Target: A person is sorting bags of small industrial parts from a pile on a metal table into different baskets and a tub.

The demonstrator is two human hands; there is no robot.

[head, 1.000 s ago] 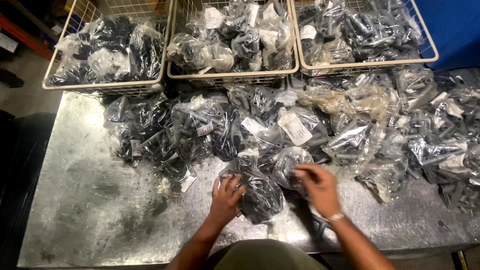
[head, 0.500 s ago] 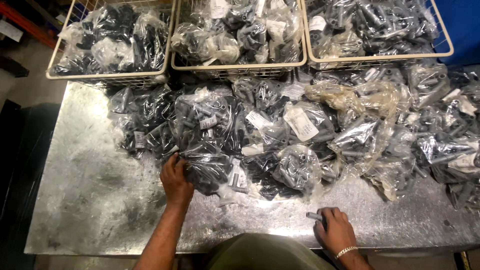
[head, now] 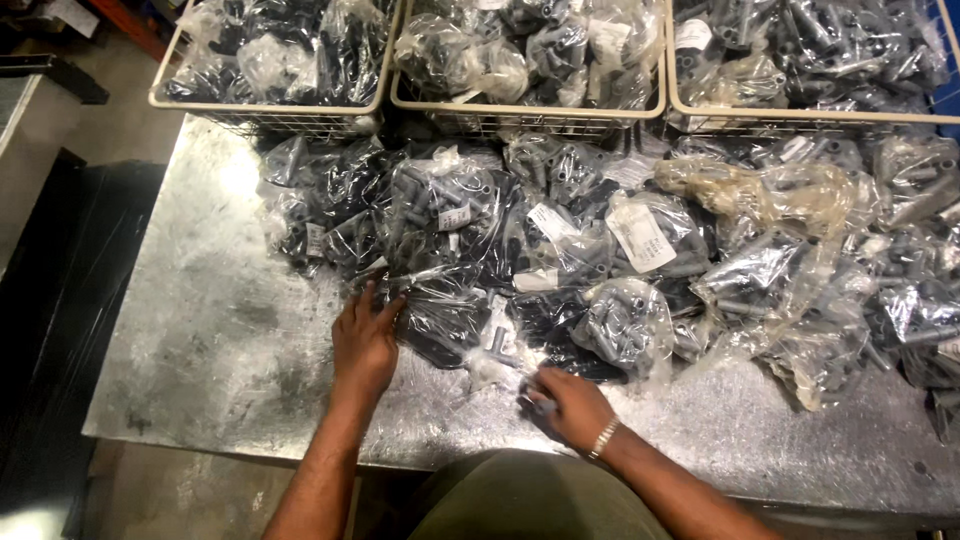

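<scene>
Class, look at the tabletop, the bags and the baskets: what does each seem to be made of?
Grey metal tabletop: probably galvanised steel, with a mottled, dull shine. Clear bags of dark parts: thin plastic film, crinkled and glossy. Cream wire baskets: seemingly coated metal wire, with an open mesh.

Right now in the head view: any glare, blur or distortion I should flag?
Head view: bright glare patch on the metal table near its far left; clear bags throw specular highlights that hide their contents; right hand slightly soft, the small item under it is unclear; left hand sharp; basket rims bow, wide-angle distortion.
</scene>
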